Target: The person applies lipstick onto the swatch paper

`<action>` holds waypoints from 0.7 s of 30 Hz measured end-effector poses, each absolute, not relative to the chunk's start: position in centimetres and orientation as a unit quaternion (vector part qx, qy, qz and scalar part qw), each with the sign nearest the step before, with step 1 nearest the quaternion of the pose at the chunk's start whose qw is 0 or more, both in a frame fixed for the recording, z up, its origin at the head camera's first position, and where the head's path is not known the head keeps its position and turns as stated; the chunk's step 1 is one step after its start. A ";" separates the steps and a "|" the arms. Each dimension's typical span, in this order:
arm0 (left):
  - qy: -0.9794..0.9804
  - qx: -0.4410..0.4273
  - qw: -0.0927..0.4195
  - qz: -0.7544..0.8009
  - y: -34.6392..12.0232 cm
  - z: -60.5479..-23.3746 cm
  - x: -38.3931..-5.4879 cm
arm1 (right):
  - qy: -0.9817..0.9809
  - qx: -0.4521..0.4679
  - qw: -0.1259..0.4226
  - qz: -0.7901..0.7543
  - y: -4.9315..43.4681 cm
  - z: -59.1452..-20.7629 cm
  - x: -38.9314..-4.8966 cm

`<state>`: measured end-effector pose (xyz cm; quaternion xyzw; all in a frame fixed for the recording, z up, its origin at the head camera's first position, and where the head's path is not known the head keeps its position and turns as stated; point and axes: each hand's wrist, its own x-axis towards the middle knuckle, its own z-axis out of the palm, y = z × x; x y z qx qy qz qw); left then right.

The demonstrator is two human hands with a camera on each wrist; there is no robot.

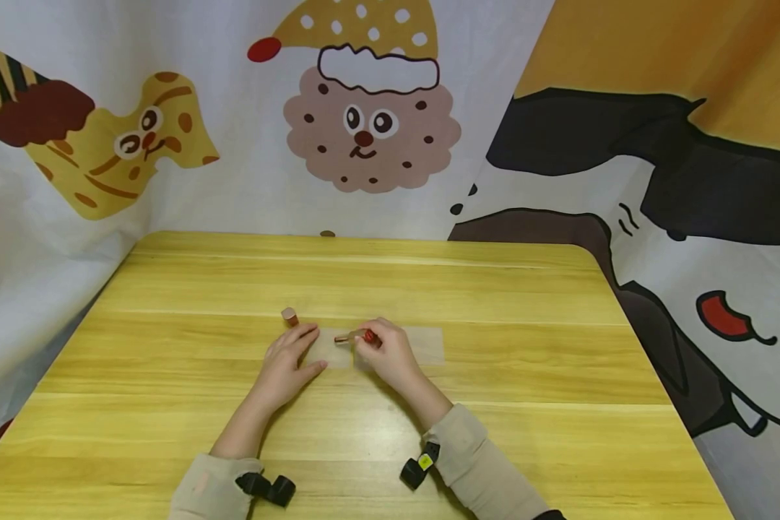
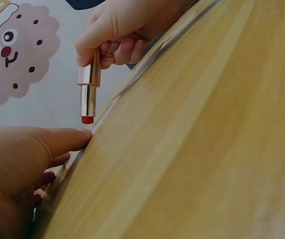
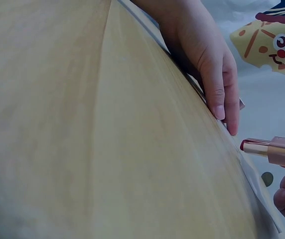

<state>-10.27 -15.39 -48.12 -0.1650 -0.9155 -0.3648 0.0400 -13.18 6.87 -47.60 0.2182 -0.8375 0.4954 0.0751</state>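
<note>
My right hand (image 1: 390,354) holds a lipstick (image 1: 343,339) between thumb and fingers above a thin pale paper strip (image 1: 427,345). In the left wrist view, the lipstick's shiny rose-gold tube (image 2: 88,94) points down, its red tip uncovered close over the strip. My left hand (image 1: 287,367) rests on the strip's left end, fingers extended and thumb spread. Just beyond its fingertips stands a rose-gold lipstick cap (image 1: 289,316). In the right wrist view, the lipstick (image 3: 269,149) points toward the left hand (image 3: 210,69), with a gap between them.
Both forearms lie over a wood-grain table (image 1: 526,347), with a small black camera (image 1: 266,488) at the left wrist and another black camera (image 1: 420,466) at the right. Behind the table's far edge hangs a white curtain (image 1: 234,195) printed with cartoon food figures.
</note>
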 end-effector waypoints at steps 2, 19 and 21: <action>-0.915 -0.165 0.040 -0.365 -15.4 -48.1 -10.3 | -0.838 0.218 0.075 0.494 6.9 -47.6 -13.2; -0.916 -0.165 0.042 -0.364 -15.4 -48.2 -10.3 | -0.842 0.217 0.059 0.491 6.9 -47.3 -12.9; -0.916 -0.165 0.041 -0.362 -15.4 -48.2 -10.4 | -0.842 0.215 0.058 0.491 6.9 -47.2 -12.9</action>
